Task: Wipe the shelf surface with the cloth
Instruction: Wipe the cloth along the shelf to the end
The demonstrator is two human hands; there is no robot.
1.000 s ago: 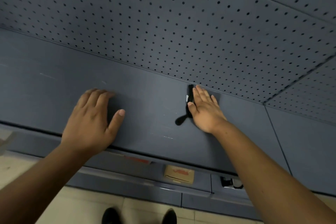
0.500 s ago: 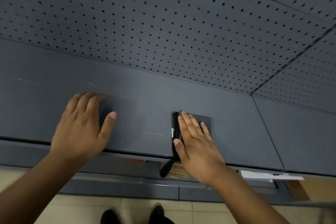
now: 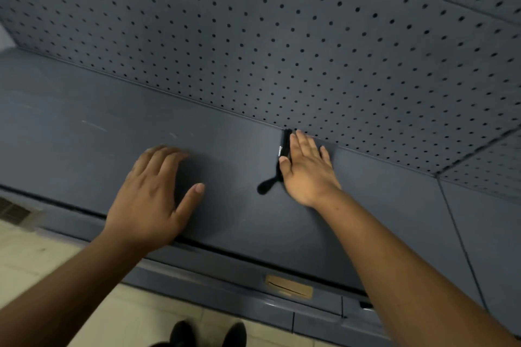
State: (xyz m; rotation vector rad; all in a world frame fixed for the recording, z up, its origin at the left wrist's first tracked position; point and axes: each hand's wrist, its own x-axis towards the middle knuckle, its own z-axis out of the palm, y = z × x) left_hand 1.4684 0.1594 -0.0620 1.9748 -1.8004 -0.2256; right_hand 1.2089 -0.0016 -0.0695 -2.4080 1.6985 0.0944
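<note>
On the flat blue-grey metal shelf point(image 3: 84, 155), the right hand point(image 3: 306, 170) presses with straight fingers on a grey-blue cloth with a black edge and loop point(image 3: 284, 146), at one o'clock against the perforated back panel point(image 3: 282, 36), while the left hand point(image 3: 152, 197) rests flat, grasping nothing, at nine o'clock from it.

A single head-worn camera is looking forward and down from close above the flat grey-blue metal shelf point(image 3: 84, 127), facing the far perforated grey-blue back panel point(image 3: 282, 36), with pale tiled floor point(image 3: 33, 256) showing nearest.
</note>
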